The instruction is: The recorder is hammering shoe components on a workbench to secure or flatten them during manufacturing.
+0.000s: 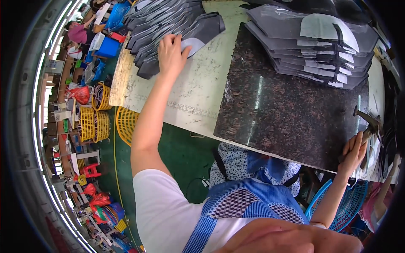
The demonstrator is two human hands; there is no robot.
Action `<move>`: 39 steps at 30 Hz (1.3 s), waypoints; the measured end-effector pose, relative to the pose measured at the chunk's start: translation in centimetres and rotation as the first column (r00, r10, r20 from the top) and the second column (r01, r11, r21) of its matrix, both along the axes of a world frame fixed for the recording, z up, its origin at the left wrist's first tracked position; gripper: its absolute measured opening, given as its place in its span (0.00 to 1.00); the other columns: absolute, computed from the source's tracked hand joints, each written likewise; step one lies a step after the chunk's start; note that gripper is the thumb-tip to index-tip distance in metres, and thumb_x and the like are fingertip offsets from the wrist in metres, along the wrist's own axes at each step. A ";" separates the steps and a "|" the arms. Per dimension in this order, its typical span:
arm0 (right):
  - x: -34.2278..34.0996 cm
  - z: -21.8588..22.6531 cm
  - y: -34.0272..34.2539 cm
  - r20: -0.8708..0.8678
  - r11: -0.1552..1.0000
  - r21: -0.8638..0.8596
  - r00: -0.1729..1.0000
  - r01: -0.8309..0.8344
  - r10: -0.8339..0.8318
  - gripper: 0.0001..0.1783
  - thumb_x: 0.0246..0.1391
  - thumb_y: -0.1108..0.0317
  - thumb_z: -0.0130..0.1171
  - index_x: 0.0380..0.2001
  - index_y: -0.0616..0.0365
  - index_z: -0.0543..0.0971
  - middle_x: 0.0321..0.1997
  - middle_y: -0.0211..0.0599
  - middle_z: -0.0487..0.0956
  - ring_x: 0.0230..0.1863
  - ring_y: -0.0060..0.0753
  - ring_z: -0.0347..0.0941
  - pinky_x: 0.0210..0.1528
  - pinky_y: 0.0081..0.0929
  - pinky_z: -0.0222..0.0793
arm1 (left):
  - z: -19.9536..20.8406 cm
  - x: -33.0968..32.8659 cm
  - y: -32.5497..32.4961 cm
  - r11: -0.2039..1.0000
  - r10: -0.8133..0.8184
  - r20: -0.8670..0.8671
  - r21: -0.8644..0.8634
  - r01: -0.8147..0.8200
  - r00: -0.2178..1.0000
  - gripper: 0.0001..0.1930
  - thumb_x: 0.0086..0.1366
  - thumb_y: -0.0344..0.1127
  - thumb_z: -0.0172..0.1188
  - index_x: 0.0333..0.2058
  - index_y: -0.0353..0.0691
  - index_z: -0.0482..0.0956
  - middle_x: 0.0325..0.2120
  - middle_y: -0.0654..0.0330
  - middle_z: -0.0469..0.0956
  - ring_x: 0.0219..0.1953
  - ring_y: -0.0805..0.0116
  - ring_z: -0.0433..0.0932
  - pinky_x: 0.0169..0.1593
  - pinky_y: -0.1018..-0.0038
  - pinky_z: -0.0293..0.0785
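My left hand (pixel 172 57) reaches over the white tabletop and rests on a fanned row of flat dark grey cut pieces (pixel 147 36). Its fingers are slightly bent and the thumb stands apart, beside a pale grey patch on the nearest piece. At the right, my right hand (pixel 353 154) is closed round the handle of a hammer (pixel 371 122), its head over the right edge of a dark speckled stone slab (pixel 287 114). Stacked on the slab's far part are more dark grey pieces (pixel 282 46) with whitish patches and black strips.
The white table (pixel 185 111) has a ruler scale along its near part. Black strips (pixel 390 126) hang at the far right, above a blue basket (pixel 337 202). Yellow baskets (pixel 95 124) stand on the left beside the green floor. Another person's arm (pixel 382 198) shows at the lower right.
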State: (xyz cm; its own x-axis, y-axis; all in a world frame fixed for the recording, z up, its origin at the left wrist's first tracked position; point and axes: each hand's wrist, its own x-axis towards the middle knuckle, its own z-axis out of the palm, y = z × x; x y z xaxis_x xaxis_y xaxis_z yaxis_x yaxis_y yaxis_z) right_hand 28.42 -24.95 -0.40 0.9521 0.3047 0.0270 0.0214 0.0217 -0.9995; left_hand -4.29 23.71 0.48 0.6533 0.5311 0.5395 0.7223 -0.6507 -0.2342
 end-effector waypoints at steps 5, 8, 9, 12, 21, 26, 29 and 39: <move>0.2 0.0 0.0 -0.006 0.999 -0.032 1.000 0.005 -0.006 0.11 0.71 0.63 0.51 0.32 0.51 0.68 0.19 0.20 0.57 0.16 0.11 0.48 0.16 0.15 0.46 | 2.8 1.2 -2.8 0.971 -0.078 0.085 -0.219 0.095 0.993 0.21 0.49 0.40 0.76 0.37 0.40 0.77 0.37 0.56 0.77 0.41 0.54 0.78 0.44 0.62 0.74; 0.4 -0.4 -0.3 -0.003 1.000 -0.029 1.000 -0.005 0.005 0.10 0.71 0.63 0.51 0.34 0.52 0.69 0.19 0.20 0.57 0.17 0.11 0.48 0.17 0.15 0.47 | 3.9 1.0 -3.6 0.938 -0.037 0.028 -0.344 0.044 0.999 0.19 0.49 0.40 0.76 0.32 0.41 0.75 0.31 0.58 0.77 0.36 0.54 0.79 0.40 0.61 0.74; 0.4 -0.4 -0.3 -0.002 1.000 -0.021 1.000 -0.008 0.008 0.10 0.71 0.63 0.51 0.34 0.52 0.69 0.19 0.20 0.57 0.17 0.11 0.48 0.17 0.15 0.47 | 4.1 0.8 -3.8 0.925 -0.053 0.003 -0.376 0.051 0.999 0.18 0.50 0.40 0.75 0.30 0.42 0.74 0.28 0.59 0.76 0.33 0.54 0.78 0.37 0.61 0.74; 0.2 -0.1 -0.1 -0.002 1.000 -0.017 1.000 -0.012 0.012 0.10 0.71 0.63 0.52 0.34 0.53 0.69 0.19 0.21 0.57 0.17 0.12 0.49 0.18 0.16 0.47 | 4.5 0.0 -4.3 0.913 -0.105 -0.050 -0.402 0.076 0.993 0.18 0.50 0.40 0.74 0.29 0.41 0.72 0.27 0.59 0.76 0.32 0.51 0.78 0.35 0.61 0.73; -0.2 0.3 0.0 0.023 0.997 -0.047 0.998 -0.054 0.055 0.09 0.70 0.64 0.51 0.34 0.54 0.70 0.20 0.21 0.58 0.17 0.12 0.50 0.18 0.16 0.47 | 10.4 -1.6 -9.4 0.228 -0.313 0.152 -0.946 0.229 0.938 0.25 0.55 0.30 0.66 0.52 0.38 0.71 0.41 0.53 0.81 0.42 0.65 0.80 0.46 0.69 0.76; -0.2 0.0 -1.3 0.068 0.995 -0.094 0.997 -0.015 0.021 0.10 0.67 0.61 0.56 0.36 0.55 0.73 0.20 0.22 0.63 0.16 0.13 0.53 0.18 0.17 0.48 | 11.9 3.1 -17.9 -0.205 -0.633 0.305 -0.952 0.226 0.712 0.39 0.58 0.34 0.68 0.65 0.29 0.61 0.55 0.54 0.74 0.56 0.68 0.71 0.61 0.73 0.66; -3.8 2.7 1.8 -0.075 0.989 0.003 0.986 -0.150 0.150 0.11 0.66 0.61 0.57 0.38 0.57 0.74 0.21 0.22 0.65 0.15 0.14 0.57 0.17 0.16 0.49 | 7.9 8.0 -21.1 -0.465 -0.516 0.480 -0.852 0.239 0.709 0.27 0.64 0.36 0.65 0.57 0.33 0.67 0.45 0.60 0.75 0.47 0.73 0.72 0.54 0.75 0.69; -5.7 6.8 -1.9 0.199 0.797 -0.499 0.851 -0.340 0.487 0.08 0.64 0.70 0.58 0.42 0.62 0.74 0.23 0.36 0.76 0.24 0.30 0.75 0.27 0.25 0.68 | 2.7 17.4 -25.3 0.041 -0.612 0.346 -0.884 0.465 0.712 0.15 0.55 0.31 0.69 0.42 0.37 0.79 0.33 0.57 0.75 0.32 0.61 0.78 0.39 0.67 0.76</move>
